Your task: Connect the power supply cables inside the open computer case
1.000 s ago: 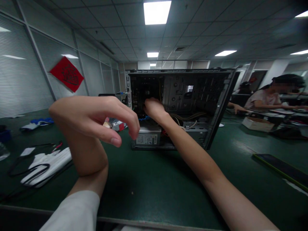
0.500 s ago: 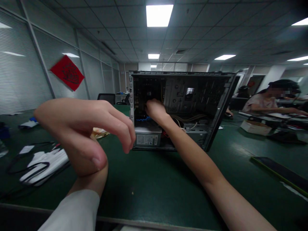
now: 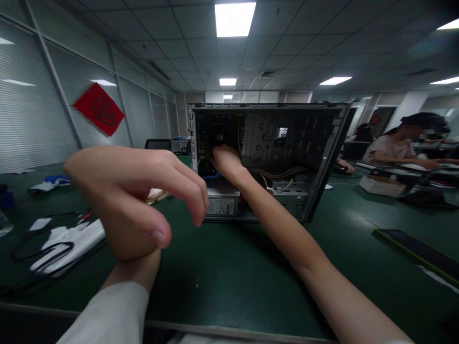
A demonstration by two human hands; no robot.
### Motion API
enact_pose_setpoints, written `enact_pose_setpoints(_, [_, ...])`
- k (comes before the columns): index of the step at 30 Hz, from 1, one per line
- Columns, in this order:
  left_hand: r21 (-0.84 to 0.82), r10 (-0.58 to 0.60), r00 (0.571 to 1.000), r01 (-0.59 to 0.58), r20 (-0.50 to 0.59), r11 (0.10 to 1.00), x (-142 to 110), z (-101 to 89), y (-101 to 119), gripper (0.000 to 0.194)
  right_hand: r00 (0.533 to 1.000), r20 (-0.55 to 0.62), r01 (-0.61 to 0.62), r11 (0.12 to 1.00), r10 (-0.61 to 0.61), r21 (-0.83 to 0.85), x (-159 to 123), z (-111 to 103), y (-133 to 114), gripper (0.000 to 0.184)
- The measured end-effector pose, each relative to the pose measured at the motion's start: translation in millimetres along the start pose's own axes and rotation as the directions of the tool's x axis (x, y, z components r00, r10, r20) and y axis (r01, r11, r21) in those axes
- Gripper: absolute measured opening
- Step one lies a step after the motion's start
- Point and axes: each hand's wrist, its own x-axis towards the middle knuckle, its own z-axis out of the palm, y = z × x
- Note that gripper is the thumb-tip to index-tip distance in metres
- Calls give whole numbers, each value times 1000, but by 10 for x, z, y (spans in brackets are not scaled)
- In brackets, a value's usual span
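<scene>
An open computer case (image 3: 270, 106) lies with its bare side facing me on the green table. My right hand (image 3: 226, 160) reaches inside its left part, near the dark motherboard area. Those fingers are curled, but their tips and anything between them are hidden in shadow. Below that hand sit a bundle of blue wires (image 3: 211, 177) and the silver power supply (image 3: 221, 205) with its label. Beige cables (image 3: 268, 184) run along the lower middle of the case. My left hand (image 3: 143, 184) hangs bent at the wrist in front of the case's left edge, thumb and fingers apart, holding nothing.
On the left of the green table (image 3: 229, 277) lie a white device with black cables (image 3: 68, 248) and a blue-and-white item (image 3: 53, 184). A keyboard-like dark slab (image 3: 416, 248) and an open cardboard box (image 3: 382, 185) are at right. A person (image 3: 398, 143) sits beyond the box.
My left hand has moved slightly to the right, now overlapping the lower left corner of the case. My right hand stays inside the case, shifted only a little. The view has tilted slightly.
</scene>
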Motion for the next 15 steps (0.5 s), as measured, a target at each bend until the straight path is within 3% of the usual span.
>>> enact_pose_setpoints(7, [118,-78,993,89,-94,989,137,-30,-239,30,1000,17,-10,999,9,30,-32,-29,-61,42])
enact_pose_setpoints(15, [207,-178,942,242,-284,948,482,-5,-527,33,999,35,17,997,-20,72,-112,-232,-8,40])
